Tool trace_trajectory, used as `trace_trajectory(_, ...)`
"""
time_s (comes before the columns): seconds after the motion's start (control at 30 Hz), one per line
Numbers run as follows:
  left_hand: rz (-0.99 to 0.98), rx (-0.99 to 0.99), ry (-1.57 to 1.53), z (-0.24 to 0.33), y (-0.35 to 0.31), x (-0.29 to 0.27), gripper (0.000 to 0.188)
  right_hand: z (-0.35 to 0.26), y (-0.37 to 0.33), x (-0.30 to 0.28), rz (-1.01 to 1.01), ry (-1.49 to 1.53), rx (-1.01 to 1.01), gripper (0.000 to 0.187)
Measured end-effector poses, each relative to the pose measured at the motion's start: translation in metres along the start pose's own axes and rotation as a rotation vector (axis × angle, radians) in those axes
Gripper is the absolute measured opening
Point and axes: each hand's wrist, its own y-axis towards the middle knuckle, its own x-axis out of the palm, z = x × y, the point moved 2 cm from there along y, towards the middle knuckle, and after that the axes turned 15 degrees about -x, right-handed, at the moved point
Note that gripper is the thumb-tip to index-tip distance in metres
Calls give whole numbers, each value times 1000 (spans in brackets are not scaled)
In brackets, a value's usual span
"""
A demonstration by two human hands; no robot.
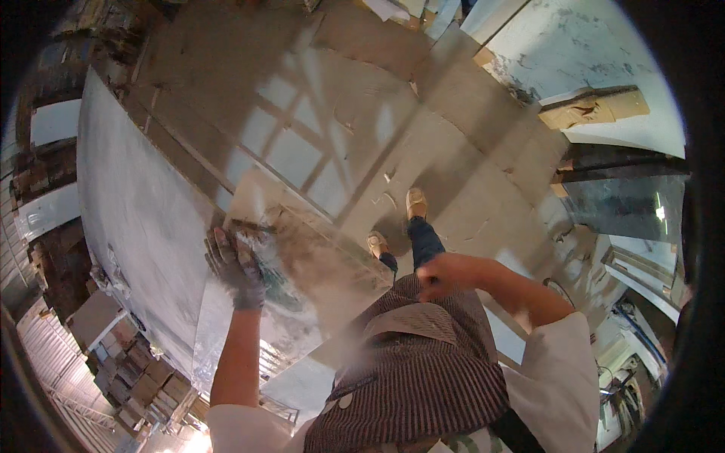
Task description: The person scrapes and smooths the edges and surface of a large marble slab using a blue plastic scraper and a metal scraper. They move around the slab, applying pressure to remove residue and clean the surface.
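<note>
Biggest of all, the dusty floor (461, 174) runs away under barred patches of light, and up the left side comes the broad pale board (140, 204), its edges bowed by the lens. Then the piece that matters, the glossy sheet (313, 260), lying just left of the body, one side close beside that board, its surface all smears and reflections. Here's the striped apron (423, 370), right up by the sheet's near side, so a touch of clearance there would be sensible, I'd say. On to the left hand (238, 272), grey over palm and fingers, out over the sheet's left part: a wide grip, fingers spread, pinching nothing, apparently in contact. Good form, in my judgement, is a flat palm, even pressure, fingertips kept off any sharp rim. And the right hand (438, 275), blurred in front of the apron, well apart from the sheet! That grip looks curled in, but whether it holds anything, I cannot tell; best to steady it before it nears the edge. Smallest, the two shoes (415, 202) down below, set apart, a sound stance for leaning across.
</note>
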Motion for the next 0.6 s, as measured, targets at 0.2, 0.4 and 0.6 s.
trace_trajectory(0.2, 93, 36, -166, 112, 43, -7, 54, -2, -79, 12, 716, 94, 386, 40)
trace_trajectory(0.4, -262, 345, -65, 198, -47, 12, 50, -18, -68, 18, 851, 195, 296, 37)
trace_trajectory(0.6, -164, 307, -113, 228, -67, -20, 67, -41, -72, 25, 733, -131, 281, 31)
